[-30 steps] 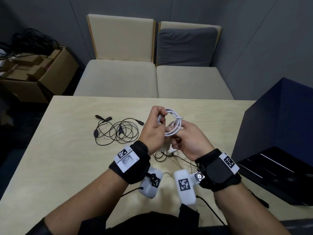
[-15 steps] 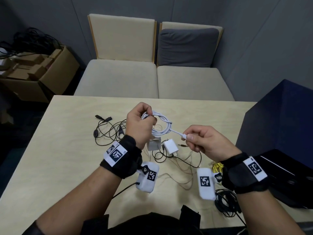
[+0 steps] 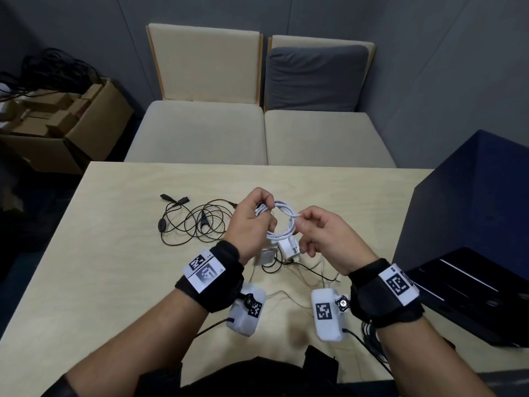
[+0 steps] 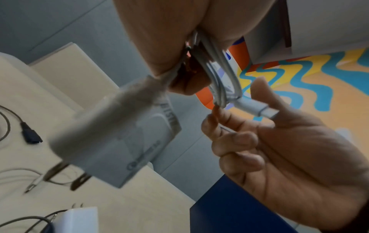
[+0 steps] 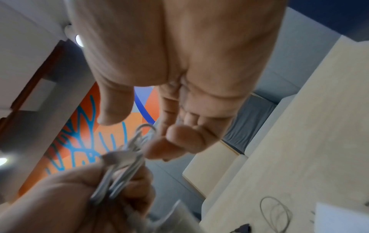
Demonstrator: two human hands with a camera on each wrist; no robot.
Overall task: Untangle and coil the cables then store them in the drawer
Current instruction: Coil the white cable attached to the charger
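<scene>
The left hand (image 3: 252, 222) grips the white cable (image 3: 282, 222) coil above the tabletop (image 3: 114, 253), its loop upright. The right hand (image 3: 323, 239) pinches the plug end, pointing right, now closer to the coil than before.

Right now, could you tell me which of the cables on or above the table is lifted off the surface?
The white cable, coiled in loops between the left hand and right hand. The black cable lies loose on the table, untouched.
</scene>
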